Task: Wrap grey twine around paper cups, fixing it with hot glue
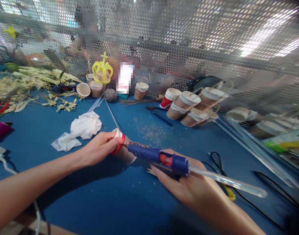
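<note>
While a twine-wrapped cup (126, 155) with a red band is held tilted at the nozzle of a blue glue gun (149, 154), above a blue table (110, 202), its rim is clamped by the left hand (102, 147), the thumb being laid over the red band and the fingers largely hidden; whether the twine is touched by the nozzle cannot be told. The glue gun is gripped by the right hand (188, 186), which is closed around its handle; the trigger is covered, so whether it is pressed cannot be told; a clear glue stick (230, 182) is seen protruding from the rear of the gun. Just below the glue gun, metal blade tips (151, 172) are partly covered; to the right of the gun, a black cord (221, 165) is looped on the table, and further right long clear sticks (259, 158) are laid out. Beyond the glue gun, crumbs (153, 133) are scattered, with a blue pen (162, 118) and pliers (150, 107) lying farther back; beyond it to the right, handled pots (195, 114) with white rims are stacked beside a red and white paper cup (170, 97). To the left of the glue gun, crumpled white plastic (86, 125) is found; farther back on that side, a ball of grey twine (110, 95) is placed near a yellow crown (103, 68).
</note>
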Demonstrator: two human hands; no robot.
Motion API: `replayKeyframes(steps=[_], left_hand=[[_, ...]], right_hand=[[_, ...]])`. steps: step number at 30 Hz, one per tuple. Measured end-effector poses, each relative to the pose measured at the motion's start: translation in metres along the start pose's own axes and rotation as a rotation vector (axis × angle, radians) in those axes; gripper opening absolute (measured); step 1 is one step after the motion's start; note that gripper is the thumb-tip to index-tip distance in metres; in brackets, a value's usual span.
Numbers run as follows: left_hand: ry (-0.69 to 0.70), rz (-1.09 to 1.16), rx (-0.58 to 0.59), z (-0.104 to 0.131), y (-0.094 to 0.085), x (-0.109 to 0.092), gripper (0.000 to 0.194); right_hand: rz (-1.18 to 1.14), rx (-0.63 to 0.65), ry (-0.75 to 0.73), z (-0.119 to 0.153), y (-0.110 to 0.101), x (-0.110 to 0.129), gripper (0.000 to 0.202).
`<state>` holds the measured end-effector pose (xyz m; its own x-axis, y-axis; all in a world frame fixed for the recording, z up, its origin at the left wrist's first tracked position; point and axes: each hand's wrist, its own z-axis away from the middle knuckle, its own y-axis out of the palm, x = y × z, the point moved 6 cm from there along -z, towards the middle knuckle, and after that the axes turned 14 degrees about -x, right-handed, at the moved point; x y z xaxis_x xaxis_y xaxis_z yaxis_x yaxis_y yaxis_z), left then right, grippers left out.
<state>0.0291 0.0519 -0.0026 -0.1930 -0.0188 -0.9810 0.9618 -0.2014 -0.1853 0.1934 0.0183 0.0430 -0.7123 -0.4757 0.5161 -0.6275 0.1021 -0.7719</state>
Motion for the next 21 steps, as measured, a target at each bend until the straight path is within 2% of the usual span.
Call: replayKeyframes(steps=[3, 8, 12, 16, 21], left_hand=[[0.006, 0.007, 0.031, 0.001, 0.002, -0.001, 0.035], [0.015, -0.038, -0.003, 0.001, 0.0, -0.001, 0.034], [0.012, -0.035, 0.0, 0.001, 0.0, -0.001, 0.034], [0.008, 0.0, 0.016, 0.001, 0.001, -0.003, 0.031], [-0.029, -0.057, -0.033, 0.001, -0.002, -0.002, 0.032]], right_hand=[[-0.009, 0.021, -0.001, 0.0, 0.001, 0.002, 0.01], [0.007, 0.014, 0.012, -0.001, -0.002, 0.003, 0.009], [0.034, 0.056, -0.005, -0.001, -0.001, 0.008, 0.011], [0.067, 0.028, -0.041, 0.0, 0.0, 0.01, 0.012], [0.076, 0.049, -0.075, 0.004, 0.002, 0.012, 0.009]])
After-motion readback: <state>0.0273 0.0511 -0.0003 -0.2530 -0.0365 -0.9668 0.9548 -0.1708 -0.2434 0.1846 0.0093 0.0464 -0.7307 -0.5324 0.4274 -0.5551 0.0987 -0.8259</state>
